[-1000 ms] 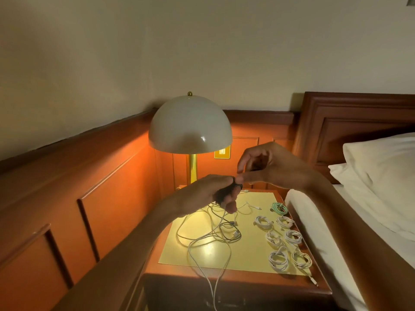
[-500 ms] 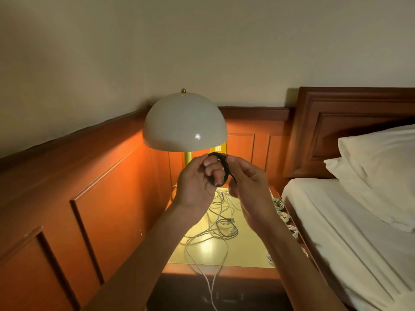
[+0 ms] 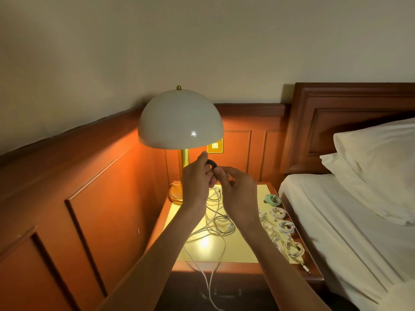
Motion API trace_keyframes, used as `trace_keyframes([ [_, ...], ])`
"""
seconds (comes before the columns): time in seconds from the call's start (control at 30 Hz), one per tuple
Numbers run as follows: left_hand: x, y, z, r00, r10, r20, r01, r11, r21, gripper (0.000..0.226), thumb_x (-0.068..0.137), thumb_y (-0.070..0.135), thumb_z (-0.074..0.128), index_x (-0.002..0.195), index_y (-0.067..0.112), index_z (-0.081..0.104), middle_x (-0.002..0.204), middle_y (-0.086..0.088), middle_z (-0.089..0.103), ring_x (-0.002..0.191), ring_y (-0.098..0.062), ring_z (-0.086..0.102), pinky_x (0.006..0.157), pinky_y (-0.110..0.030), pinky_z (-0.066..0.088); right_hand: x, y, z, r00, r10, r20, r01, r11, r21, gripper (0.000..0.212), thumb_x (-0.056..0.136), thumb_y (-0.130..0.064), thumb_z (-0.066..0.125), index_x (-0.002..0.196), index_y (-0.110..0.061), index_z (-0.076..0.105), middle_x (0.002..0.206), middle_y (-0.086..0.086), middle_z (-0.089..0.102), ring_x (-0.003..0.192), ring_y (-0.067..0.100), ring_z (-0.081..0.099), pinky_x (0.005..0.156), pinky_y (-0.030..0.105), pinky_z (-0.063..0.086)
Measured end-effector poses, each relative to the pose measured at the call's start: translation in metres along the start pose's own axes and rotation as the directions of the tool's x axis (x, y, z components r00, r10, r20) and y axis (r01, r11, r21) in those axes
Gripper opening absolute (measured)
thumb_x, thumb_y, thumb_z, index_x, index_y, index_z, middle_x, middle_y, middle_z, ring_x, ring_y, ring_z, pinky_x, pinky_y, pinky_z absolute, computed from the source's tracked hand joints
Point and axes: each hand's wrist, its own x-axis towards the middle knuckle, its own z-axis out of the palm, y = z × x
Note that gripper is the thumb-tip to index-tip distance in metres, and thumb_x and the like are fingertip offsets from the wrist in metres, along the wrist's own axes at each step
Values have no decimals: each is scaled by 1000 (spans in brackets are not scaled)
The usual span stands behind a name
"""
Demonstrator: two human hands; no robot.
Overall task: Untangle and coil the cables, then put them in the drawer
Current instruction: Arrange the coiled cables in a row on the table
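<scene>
The left hand (image 3: 197,176) holds a small black cable (image 3: 212,163) up in the air, in front of the lamp (image 3: 179,120) and above the far part of the nightstand (image 3: 244,254). Its fingers are curled round the wound loops. The right hand (image 3: 238,191) is just beside it, and its thumb and fingertips pinch the same cable at the right side of the loop. I judge that it is tucking in the last end, so this coil is almost ready.

Along the right side of the nightstand several white coils (image 3: 286,227) lie in two rows, with a green coil (image 3: 271,199) at the far end. These look finished.

In the middle a tangle (image 3: 215,221) of white cables lies loose, and two strands hang over the near edge. This part is not yet untangled.

The drawer is somewhere in the dark below, and I cannot tell if it is open. No cable seems stored yet, so perhaps half of the work is left.
</scene>
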Motion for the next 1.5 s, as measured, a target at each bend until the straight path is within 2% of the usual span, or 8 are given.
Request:
trace_keyframes([
  [0.23,5,-6,-3,978,192,86,-206,956,206,61,103,42,39,46,28,54,49,3,48,54,-14,49,62,-33,42,15,2,-6,991,-133,35,134,990,-49,24,102,-21,54,93,-15,76,71,-19,63,64,-3,58,57,8,36],
  [0.43,10,18,-26,858,-109,502,73,993,90,38,100,31,42,67,15,54,74,-3,58,81,-20,55,82,-34,43,28,0,-37,971,-128,200,149,985,-92,23,101,-19,57,96,-12,78,53,-28,55,57,-8,55,54,7,36],
  [0.53,12,21,-39,842,-171,511,-78,900,428,40,102,39,37,69,23,52,91,7,63,95,-13,53,88,-36,34,32,3,-47,959,-171,227,211,963,-165,22,100,-23,59,98,-12,78,71,-20,62,66,-10,57,58,6,35],
  [0.7,13,28,-27,853,-253,456,-88,792,604,54,98,59,32,73,20,60,66,11,59,64,-9,47,72,-30,34,36,9,-50,926,-272,262,342,899,-275,19,98,-22,60,99,-16,78,78,-10,65,64,-6,53,62,4,32],
  [1.0,22,-4,-20,810,262,524,-577,512,637,36,106,35,29,85,20,55,66,14,53,61,4,55,57,-14,35,41,12,-57,935,-217,279,282,934,-219,21,98,-27,60,102,-14,77,88,-11,70,72,-13,57,64,5,36],
  [1.13,15,-17,-5,905,309,294,-423,735,530,39,106,37,29,96,17,61,82,14,64,73,9,64,66,-10,48,25,14,-50,964,-127,232,166,974,-155,30,103,-30,50,95,-14,75,77,-13,68,72,-4,62,60,10,38],
  [1.27,17,-29,-3,923,232,306,-367,770,522,45,104,42,29,98,13,64,88,1,68,74,-10,63,66,-26,47,20,19,-48,965,-193,178,232,945,-233,29,104,-23,49,91,-10,71,72,-6,66,60,1,59,56,9,39],
  [1.5,26,-21,-18,766,151,625,-627,393,673,37,105,42,28,92,19,54,78,-2,53,73,-18,53,65,-33,40,28,45,-60,920,-169,354,303,878,-371,28,105,-26,47,94,-12,70,76,-1,68,62,11,59,59,26,46],
])
